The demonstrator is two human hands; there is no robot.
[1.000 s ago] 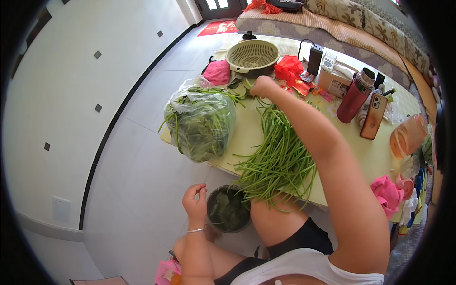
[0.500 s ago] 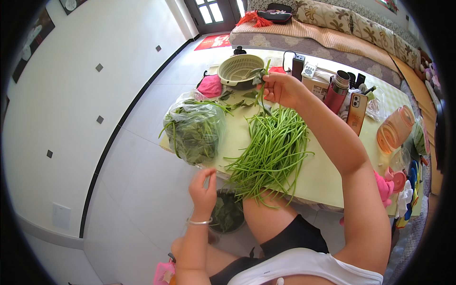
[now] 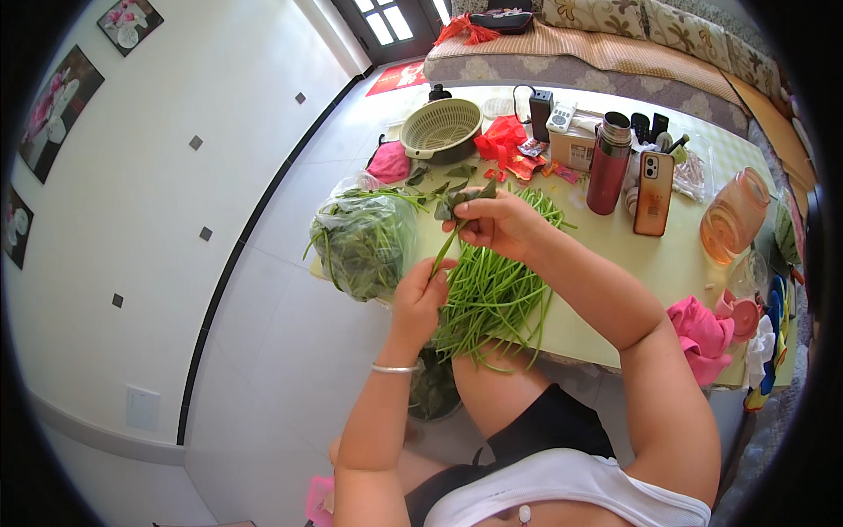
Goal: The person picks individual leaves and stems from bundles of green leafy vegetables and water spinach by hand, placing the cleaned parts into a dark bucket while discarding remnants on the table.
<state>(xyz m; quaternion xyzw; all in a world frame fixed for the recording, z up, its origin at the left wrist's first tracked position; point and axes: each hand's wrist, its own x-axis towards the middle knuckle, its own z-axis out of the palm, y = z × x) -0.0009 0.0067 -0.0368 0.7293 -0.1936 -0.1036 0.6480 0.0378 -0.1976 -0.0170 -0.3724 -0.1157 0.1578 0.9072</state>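
Note:
Both of my hands meet on one green leafy stem [image 3: 448,246] above the table. My left hand [image 3: 420,299] pinches its lower end, and a silver bangle circles that wrist. My right hand [image 3: 499,221] grips the upper part by the dark leaves [image 3: 455,204]. Under and beside the right hand lies a heap of thin green stems [image 3: 496,294], partly overhanging the table's near edge. To the left sits a clear plastic bag [image 3: 367,250] stuffed with leafy greens. Plucked leaves [image 3: 430,386] fill a container below the table edge, partly hidden by my left forearm.
The pale table [image 3: 606,290] also carries a green colander [image 3: 442,130], a pink cloth [image 3: 388,162], red wrappers [image 3: 502,140], a maroon thermos [image 3: 608,167], an upright phone [image 3: 654,195] and a tilted pinkish jar [image 3: 736,218]. A sofa [image 3: 597,75] stands behind.
My left hand has risen to the right and now pinches the stem. My right hand has come down and nearer with the leafy stem. The view has shifted slightly.

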